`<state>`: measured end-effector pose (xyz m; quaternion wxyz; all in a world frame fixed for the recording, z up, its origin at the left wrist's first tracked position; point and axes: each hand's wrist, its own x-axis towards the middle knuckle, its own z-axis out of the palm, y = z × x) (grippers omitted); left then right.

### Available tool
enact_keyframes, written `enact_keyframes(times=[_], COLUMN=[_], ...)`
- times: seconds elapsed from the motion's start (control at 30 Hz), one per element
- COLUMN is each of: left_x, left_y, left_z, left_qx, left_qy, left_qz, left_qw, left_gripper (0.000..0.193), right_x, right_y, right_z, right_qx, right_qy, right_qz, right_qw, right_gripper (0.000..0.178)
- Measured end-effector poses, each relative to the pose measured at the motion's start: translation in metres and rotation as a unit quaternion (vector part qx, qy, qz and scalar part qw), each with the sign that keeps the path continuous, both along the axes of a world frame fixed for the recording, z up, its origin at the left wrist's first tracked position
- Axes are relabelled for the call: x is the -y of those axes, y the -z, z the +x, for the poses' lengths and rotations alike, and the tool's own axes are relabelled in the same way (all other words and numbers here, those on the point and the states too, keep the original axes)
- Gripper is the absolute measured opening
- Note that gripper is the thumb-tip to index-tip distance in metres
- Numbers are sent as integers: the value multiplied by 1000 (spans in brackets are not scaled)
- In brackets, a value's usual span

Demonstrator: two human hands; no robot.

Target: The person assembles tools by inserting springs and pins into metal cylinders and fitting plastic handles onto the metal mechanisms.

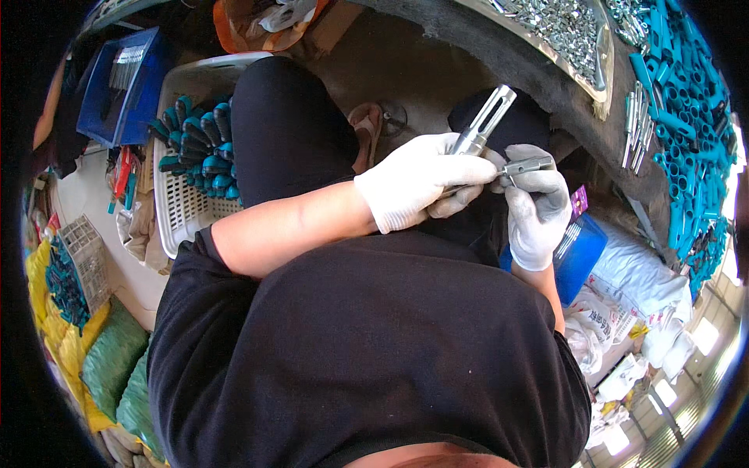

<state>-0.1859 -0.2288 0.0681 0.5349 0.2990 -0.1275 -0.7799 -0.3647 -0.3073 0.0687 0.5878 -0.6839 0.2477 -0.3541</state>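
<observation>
Both my hands wear white gloves and meet in front of my lap. In my left hand is a slotted metal tube, tilted up and away to the right, with the fingers wrapped round its lower end. My right hand pinches a smaller grey metal piece between thumb and fingers. The near end of that piece meets the fingertips of my left hand, and whether the two metal parts touch is hidden there.
Left of my leg, a white basket holds several teal-and-black handles. A blue bin stands beyond it. On the bench at right lie teal tubes, metal rods and a tray of small metal parts. A blue container sits by my right forearm.
</observation>
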Motion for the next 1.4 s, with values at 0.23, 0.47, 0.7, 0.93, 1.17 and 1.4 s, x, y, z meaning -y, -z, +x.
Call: enact_keyframes(times=[0.23, 0.47, 0.7, 0.93, 1.17, 1.4], left_x=[0, 0, 1, 2, 0, -1], left_y=[3, 6, 6, 6, 10, -3], left_z=[-1, -2, -1, 0, -2, 3], left_qx=[-36, 24, 29, 29, 142, 182], left_qy=[7, -18, -17, -9, 2, 22], left_qz=[30, 22, 25, 27, -13, -33], left_qw=[999, 999, 999, 999, 990, 982], left_gripper=[19, 21, 23, 24, 22, 20], right_x=[3, 2, -4, -2, -2, 2], right_y=[7, 7, 4, 1, -4, -4], right_z=[1, 4, 6, 3, 0, -8], right_qx=[23, -18, 43, 16, 16, -29], right_qy=[4, -4, -4, -19, -24, -36], right_qz=[-37, -34, 79, 78, 136, 78], right_qw=[999, 999, 996, 997, 990, 996], right_gripper=[15, 20, 43, 45, 43, 33])
